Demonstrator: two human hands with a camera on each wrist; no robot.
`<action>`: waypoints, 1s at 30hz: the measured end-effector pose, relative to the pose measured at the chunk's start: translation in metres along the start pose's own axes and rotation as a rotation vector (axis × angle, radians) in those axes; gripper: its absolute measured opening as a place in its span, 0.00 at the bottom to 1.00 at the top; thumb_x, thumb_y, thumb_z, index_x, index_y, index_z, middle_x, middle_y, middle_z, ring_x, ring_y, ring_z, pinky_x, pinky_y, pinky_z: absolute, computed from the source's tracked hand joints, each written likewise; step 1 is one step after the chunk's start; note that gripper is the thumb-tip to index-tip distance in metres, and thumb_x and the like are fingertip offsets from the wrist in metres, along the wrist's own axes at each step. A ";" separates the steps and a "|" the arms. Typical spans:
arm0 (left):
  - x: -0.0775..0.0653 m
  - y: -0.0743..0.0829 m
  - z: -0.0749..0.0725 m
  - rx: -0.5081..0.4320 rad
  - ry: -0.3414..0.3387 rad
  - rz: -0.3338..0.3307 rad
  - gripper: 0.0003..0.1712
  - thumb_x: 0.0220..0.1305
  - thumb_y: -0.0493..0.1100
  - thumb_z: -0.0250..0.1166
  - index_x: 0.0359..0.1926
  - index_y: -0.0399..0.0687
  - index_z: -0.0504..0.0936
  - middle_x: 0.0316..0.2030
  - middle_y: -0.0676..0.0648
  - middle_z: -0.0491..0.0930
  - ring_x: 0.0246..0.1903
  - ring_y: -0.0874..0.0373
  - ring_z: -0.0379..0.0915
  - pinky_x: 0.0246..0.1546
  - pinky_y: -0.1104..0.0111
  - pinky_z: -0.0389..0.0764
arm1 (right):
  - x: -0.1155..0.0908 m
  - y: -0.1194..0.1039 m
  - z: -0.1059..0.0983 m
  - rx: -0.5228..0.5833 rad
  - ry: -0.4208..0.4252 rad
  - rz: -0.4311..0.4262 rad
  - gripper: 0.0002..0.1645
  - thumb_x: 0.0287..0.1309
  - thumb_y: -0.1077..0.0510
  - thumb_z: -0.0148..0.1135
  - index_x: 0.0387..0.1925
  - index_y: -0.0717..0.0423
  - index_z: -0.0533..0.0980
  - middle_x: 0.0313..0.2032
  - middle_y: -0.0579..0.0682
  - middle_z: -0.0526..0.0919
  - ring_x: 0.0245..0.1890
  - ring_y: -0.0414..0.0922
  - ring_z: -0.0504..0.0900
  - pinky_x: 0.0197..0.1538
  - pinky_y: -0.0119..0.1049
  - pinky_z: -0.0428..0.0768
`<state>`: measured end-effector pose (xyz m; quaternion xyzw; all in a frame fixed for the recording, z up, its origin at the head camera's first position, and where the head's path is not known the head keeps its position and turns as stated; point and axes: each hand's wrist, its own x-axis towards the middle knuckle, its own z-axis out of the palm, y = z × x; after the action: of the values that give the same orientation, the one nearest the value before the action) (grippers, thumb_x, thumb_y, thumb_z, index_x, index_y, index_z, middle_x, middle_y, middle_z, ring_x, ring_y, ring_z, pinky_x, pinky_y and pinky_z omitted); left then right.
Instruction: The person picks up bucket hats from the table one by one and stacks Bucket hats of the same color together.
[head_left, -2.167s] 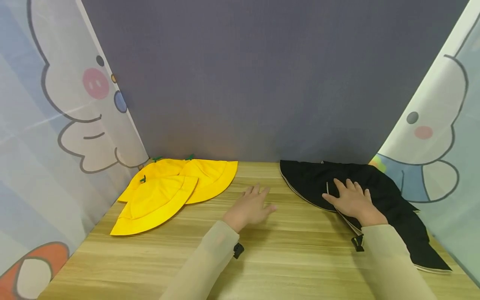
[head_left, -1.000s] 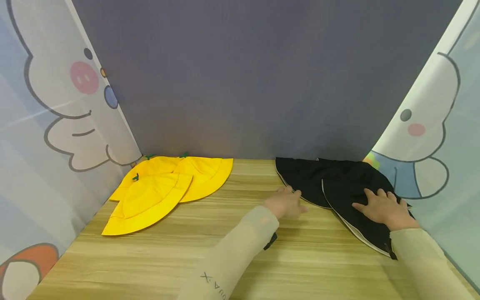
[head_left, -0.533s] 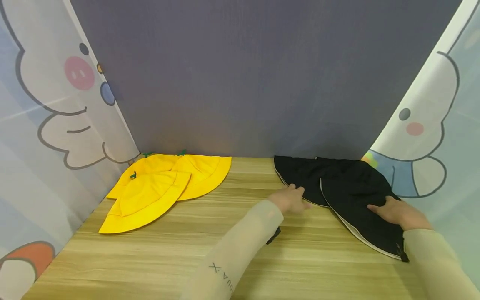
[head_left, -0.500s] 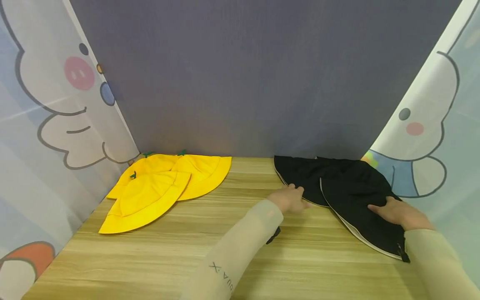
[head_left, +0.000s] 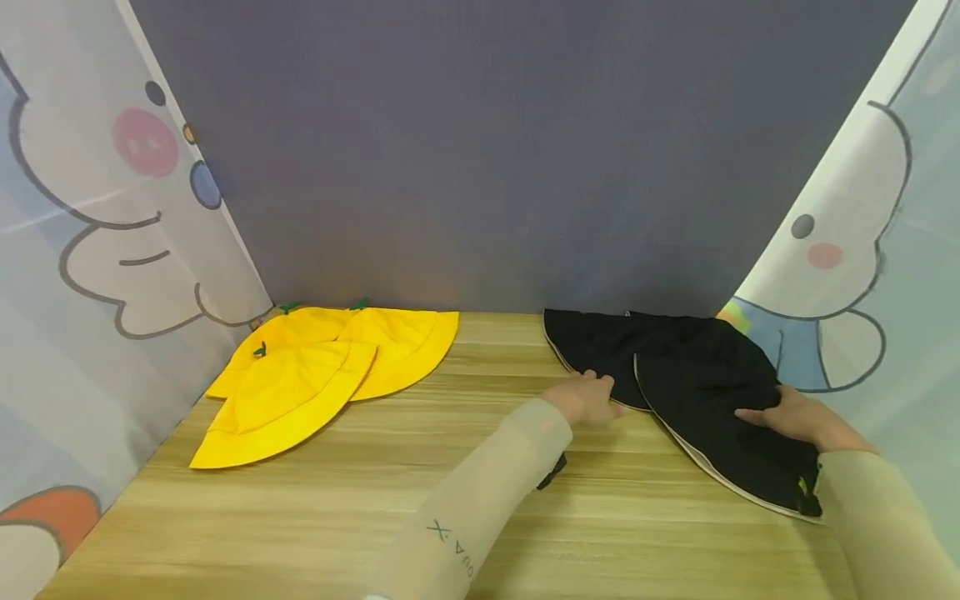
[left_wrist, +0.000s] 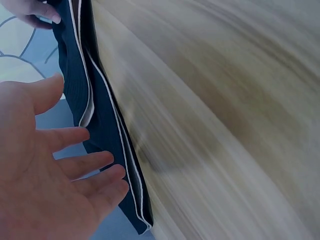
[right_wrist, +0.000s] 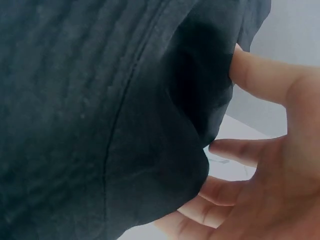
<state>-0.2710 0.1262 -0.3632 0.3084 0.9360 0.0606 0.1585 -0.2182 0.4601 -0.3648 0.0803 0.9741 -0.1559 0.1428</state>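
Note:
Black folded cloth hats with pale-lined brims overlap at the back right; the front hat (head_left: 720, 417) lies over the others (head_left: 600, 342). My left hand (head_left: 583, 400) hovers at the brim of the left black hat. Its fingers spread loosely over that brim in the left wrist view, holding nothing. My right hand (head_left: 810, 417) is at the right edge of the front hat, thumb on its upper side. In the right wrist view the fingers (right_wrist: 225, 190), loosely extended, meet the hat's edge, some tips hidden behind the black cloth (right_wrist: 125, 125).
Three yellow hats (head_left: 292, 392) with green sprouts overlap at the back left of the wooden table (head_left: 315, 517). A grey panel (head_left: 450, 150) closes off the back. Printed cartoon curtains (head_left: 150, 267) hang on both sides.
My left hand has moved right from the middle of the table to the black brim. My right hand has slid right across the front black hat to its edge. The yellow hats stay put.

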 end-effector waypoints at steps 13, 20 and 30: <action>0.007 0.000 0.014 -0.125 0.004 -0.011 0.38 0.63 0.69 0.43 0.69 0.61 0.51 0.68 0.54 0.49 0.65 0.57 0.44 0.60 0.62 0.57 | -0.003 -0.011 0.011 -0.066 0.179 -0.077 0.63 0.48 0.30 0.58 0.60 0.79 0.47 0.53 0.84 0.54 0.49 0.78 0.54 0.46 0.68 0.62; 0.011 -0.001 0.006 -0.129 0.042 -0.003 0.40 0.63 0.70 0.42 0.69 0.57 0.51 0.68 0.53 0.49 0.65 0.57 0.44 0.61 0.64 0.54 | -0.005 -0.026 0.003 -0.110 0.284 -0.162 0.43 0.48 0.55 0.61 0.58 0.76 0.54 0.48 0.82 0.62 0.46 0.76 0.59 0.44 0.66 0.65; 0.012 0.002 0.007 -0.097 0.074 -0.013 0.39 0.64 0.67 0.45 0.70 0.58 0.48 0.68 0.50 0.46 0.65 0.55 0.41 0.60 0.63 0.57 | -0.014 -0.042 -0.002 -0.071 0.322 -0.226 0.39 0.43 0.69 0.47 0.61 0.74 0.52 0.50 0.80 0.63 0.36 0.62 0.68 0.34 0.53 0.68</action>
<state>-0.2770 0.1353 -0.3722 0.2920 0.9392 0.1161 0.1387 -0.2142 0.4198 -0.3472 -0.0109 0.9920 -0.1218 -0.0305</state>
